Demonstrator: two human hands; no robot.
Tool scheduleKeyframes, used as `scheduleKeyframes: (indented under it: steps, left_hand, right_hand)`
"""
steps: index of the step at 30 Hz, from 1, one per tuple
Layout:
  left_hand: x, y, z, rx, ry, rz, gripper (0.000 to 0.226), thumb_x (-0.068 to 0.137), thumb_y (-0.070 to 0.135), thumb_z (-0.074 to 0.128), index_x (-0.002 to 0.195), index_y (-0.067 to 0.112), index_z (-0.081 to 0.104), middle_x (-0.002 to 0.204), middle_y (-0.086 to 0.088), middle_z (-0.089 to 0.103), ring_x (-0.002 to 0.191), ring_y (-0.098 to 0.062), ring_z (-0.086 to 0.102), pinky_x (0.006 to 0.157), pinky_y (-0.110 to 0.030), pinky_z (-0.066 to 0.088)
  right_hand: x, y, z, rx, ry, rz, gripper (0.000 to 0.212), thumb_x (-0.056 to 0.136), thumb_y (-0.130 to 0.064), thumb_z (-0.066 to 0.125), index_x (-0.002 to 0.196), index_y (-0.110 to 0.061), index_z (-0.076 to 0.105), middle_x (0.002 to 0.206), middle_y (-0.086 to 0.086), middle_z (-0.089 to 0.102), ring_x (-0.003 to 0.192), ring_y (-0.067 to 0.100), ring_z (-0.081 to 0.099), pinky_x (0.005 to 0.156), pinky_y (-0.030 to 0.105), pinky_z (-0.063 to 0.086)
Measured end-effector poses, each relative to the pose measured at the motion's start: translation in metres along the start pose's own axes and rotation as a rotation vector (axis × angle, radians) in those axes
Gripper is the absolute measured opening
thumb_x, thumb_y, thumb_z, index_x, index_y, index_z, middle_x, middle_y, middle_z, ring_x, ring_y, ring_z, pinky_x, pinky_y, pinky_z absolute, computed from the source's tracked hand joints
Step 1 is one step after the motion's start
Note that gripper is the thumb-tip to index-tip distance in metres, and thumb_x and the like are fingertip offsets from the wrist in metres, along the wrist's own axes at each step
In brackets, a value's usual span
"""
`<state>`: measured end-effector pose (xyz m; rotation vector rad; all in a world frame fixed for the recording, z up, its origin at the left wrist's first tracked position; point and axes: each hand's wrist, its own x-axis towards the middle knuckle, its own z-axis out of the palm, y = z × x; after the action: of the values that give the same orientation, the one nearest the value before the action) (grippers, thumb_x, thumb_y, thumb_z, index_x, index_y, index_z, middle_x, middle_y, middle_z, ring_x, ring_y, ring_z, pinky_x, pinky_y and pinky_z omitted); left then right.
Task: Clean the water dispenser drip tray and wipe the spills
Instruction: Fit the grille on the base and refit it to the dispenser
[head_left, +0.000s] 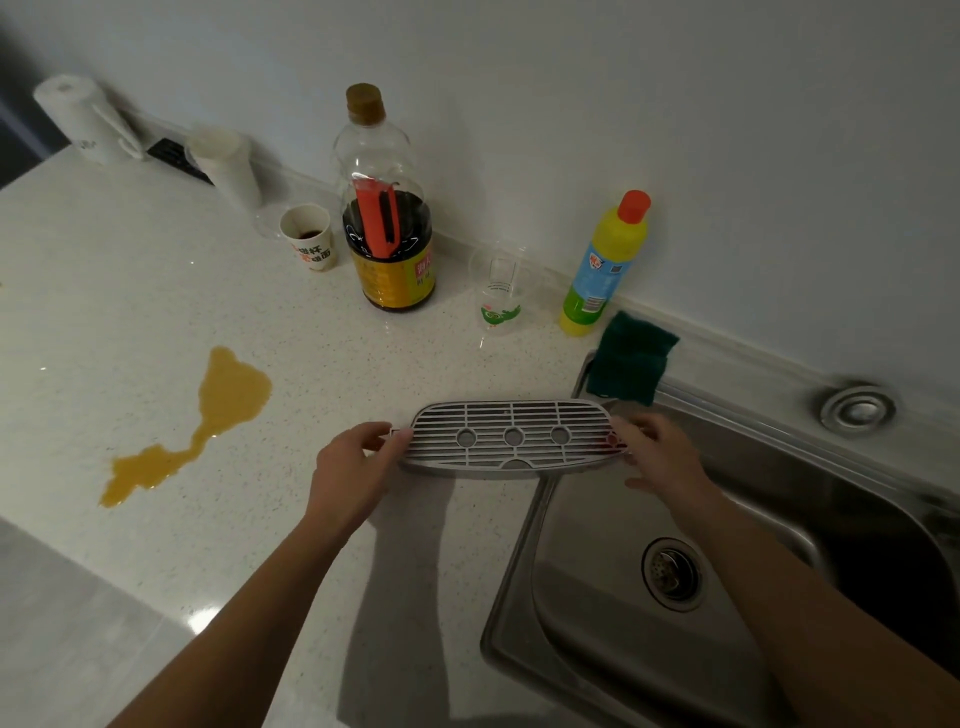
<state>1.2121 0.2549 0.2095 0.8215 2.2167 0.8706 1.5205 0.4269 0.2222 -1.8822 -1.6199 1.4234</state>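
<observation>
Left hand (353, 460) and right hand (657, 454) each clamp an end of the grey drip tray (511, 439), held level over the table (322, 545) edge beside the sink (597, 597). Orange spill (223, 410) lies left on the table; green sponge (631, 358) and detergent bottle (605, 265) sit beyond

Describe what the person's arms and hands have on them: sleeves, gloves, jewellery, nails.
Both forearms are bare as far as the frame shows: no sleeves, gloves, watch or bracelets. The left hand shows no rings. The right hand has red-painted nails at its fingertips; no rings are visible there either.
</observation>
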Motion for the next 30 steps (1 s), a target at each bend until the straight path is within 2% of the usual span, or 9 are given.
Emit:
scheduleKeyframes:
  steps: [1, 3, 6, 12, 14, 17, 22, 25, 30]
  left_hand:
    - [-0.001, 0.002, 0.001, -0.033, -0.01, -0.013, 0.048, 0.095, 0.057, 0.063, 0.125, 0.022, 0.073, 0.11, -0.001, 0.076, 0.092, -0.021, 0.073, 0.084, -0.051, 0.064]
    - [-0.002, 0.006, 0.002, -0.07, -0.006, -0.031, 0.022, 0.096, 0.054, 0.064, 0.098, 0.036, 0.077, 0.092, 0.009, 0.078, 0.081, -0.018, 0.074, 0.076, -0.05, 0.065]
    - [0.002, 0.005, 0.007, -0.108, 0.016, -0.056, 0.021, 0.094, 0.051, 0.068, 0.073, 0.049, 0.069, 0.071, 0.016, 0.075, 0.065, -0.014, 0.074, 0.068, -0.046, 0.067]
    - [-0.004, 0.011, 0.011, -0.095, 0.002, -0.079, 0.026, 0.1, 0.048, 0.06, 0.081, 0.035, 0.071, 0.074, 0.004, 0.074, 0.063, -0.016, 0.072, 0.066, -0.045, 0.066]
    - [-0.007, 0.014, 0.012, -0.109, -0.005, -0.097, 0.026, 0.103, 0.045, 0.056, 0.088, 0.032, 0.072, 0.078, 0.003, 0.073, 0.07, -0.018, 0.071, 0.071, -0.048, 0.066]
    - [-0.012, 0.013, 0.009, -0.256, -0.021, -0.115, 0.023, 0.105, 0.039, 0.053, 0.09, 0.043, 0.07, 0.09, 0.006, 0.074, 0.088, -0.019, 0.069, 0.082, -0.049, 0.064]
    - [-0.029, 0.004, -0.01, -0.542, -0.093, -0.155, 0.028, 0.105, 0.033, 0.058, 0.129, 0.027, 0.071, 0.11, 0.005, 0.077, 0.104, -0.017, 0.072, 0.084, -0.034, 0.06]
    - [-0.047, -0.001, -0.025, -0.595, -0.12, -0.182, 0.025, 0.104, 0.029, 0.06, 0.124, 0.023, 0.072, 0.107, 0.0, 0.08, 0.101, -0.021, 0.075, 0.083, -0.037, 0.061]
    - [-0.09, -0.012, -0.047, -0.688, -0.051, -0.232, 0.019, 0.103, 0.029, 0.061, 0.113, 0.02, 0.074, 0.103, -0.006, 0.077, 0.1, -0.027, 0.073, 0.078, -0.037, 0.06]
  right_hand:
    - [0.001, -0.001, 0.001, 0.116, -0.05, 0.101, 0.035, 0.098, -0.041, 0.065, 0.127, -0.023, 0.059, 0.119, 0.003, 0.064, 0.098, 0.018, 0.065, 0.078, 0.04, 0.058]
    - [0.003, 0.002, 0.003, 0.188, -0.088, 0.141, 0.035, 0.099, -0.037, 0.065, 0.129, -0.022, 0.059, 0.114, 0.003, 0.068, 0.098, 0.024, 0.069, 0.079, 0.042, 0.06]
    - [0.006, 0.007, 0.005, 0.245, -0.083, 0.133, 0.032, 0.099, -0.036, 0.066, 0.128, -0.024, 0.06, 0.112, 0.005, 0.07, 0.097, 0.028, 0.072, 0.075, 0.041, 0.061]
    - [0.005, -0.001, 0.007, 0.29, -0.115, 0.254, 0.02, 0.099, -0.037, 0.066, 0.113, -0.023, 0.067, 0.112, 0.007, 0.071, 0.098, 0.031, 0.073, 0.071, 0.039, 0.061]
    - [-0.002, -0.001, 0.007, 0.291, -0.113, 0.268, 0.019, 0.099, -0.036, 0.066, 0.111, -0.021, 0.068, 0.112, 0.009, 0.072, 0.099, 0.03, 0.072, 0.071, 0.038, 0.06]
    - [-0.019, 0.007, 0.007, 0.314, -0.098, 0.283, 0.022, 0.098, -0.036, 0.067, 0.108, -0.017, 0.071, 0.109, 0.009, 0.076, 0.098, 0.029, 0.074, 0.071, 0.037, 0.061]
    - [-0.062, 0.028, 0.008, 0.407, -0.071, 0.244, 0.026, 0.096, -0.042, 0.068, 0.109, -0.021, 0.073, 0.095, 0.001, 0.081, 0.089, 0.023, 0.078, 0.063, 0.029, 0.062]
    - [-0.089, 0.035, 0.006, 0.465, -0.094, 0.213, 0.021, 0.096, -0.04, 0.067, 0.108, -0.025, 0.076, 0.103, 0.003, 0.081, 0.088, 0.02, 0.079, 0.069, 0.032, 0.062]
    - [-0.122, 0.039, 0.008, 0.556, -0.187, 0.174, 0.029, 0.094, -0.032, 0.071, 0.118, -0.016, 0.072, 0.112, 0.008, 0.079, 0.09, 0.021, 0.078, 0.072, 0.034, 0.061]
